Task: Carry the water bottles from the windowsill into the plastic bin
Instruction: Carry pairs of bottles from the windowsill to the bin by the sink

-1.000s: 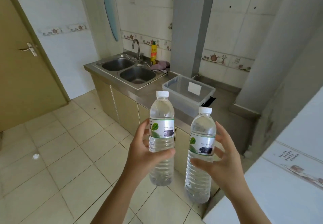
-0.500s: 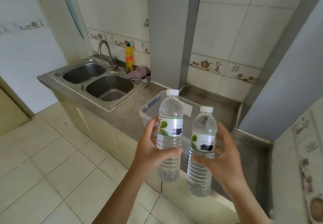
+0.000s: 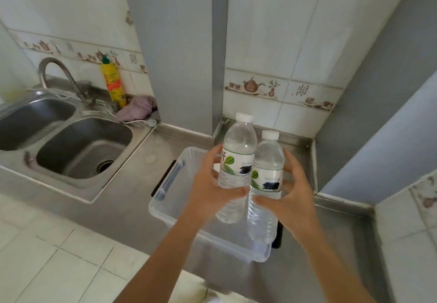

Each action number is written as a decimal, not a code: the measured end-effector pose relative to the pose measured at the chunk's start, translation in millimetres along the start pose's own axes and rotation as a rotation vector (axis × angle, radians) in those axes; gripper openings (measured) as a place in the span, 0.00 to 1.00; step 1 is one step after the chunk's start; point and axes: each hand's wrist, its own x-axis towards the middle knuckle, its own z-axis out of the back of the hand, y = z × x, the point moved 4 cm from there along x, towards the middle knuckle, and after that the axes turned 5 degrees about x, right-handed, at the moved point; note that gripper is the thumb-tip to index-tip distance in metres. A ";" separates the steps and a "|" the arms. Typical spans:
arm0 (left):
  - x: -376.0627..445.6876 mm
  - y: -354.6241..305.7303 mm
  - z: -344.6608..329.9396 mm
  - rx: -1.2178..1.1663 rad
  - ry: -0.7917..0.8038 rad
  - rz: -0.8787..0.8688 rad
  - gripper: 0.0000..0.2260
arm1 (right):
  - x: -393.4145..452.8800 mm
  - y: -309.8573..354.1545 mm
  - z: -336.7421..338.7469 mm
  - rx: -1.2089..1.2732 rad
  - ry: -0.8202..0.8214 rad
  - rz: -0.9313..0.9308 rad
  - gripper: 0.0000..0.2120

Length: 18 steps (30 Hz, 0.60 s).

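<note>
Arrived at counter: your left hand [image 3: 208, 184] gripping one water bottle [image 3: 236, 161], right hand [image 3: 293, 194] gripping the second bottle [image 3: 267, 177], both now over the plastic bin [image 3: 165, 191], ready to lower.

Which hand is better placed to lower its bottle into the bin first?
Probably the right hand: its bottle hangs lower, base near the bin rim; the left hand holds its own higher.
</note>
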 end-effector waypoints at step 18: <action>110.8 79.5 -53.7 0.205 0.244 0.002 0.35 | 69.9 -82.3 -7.8 -0.356 -0.342 -0.110 0.37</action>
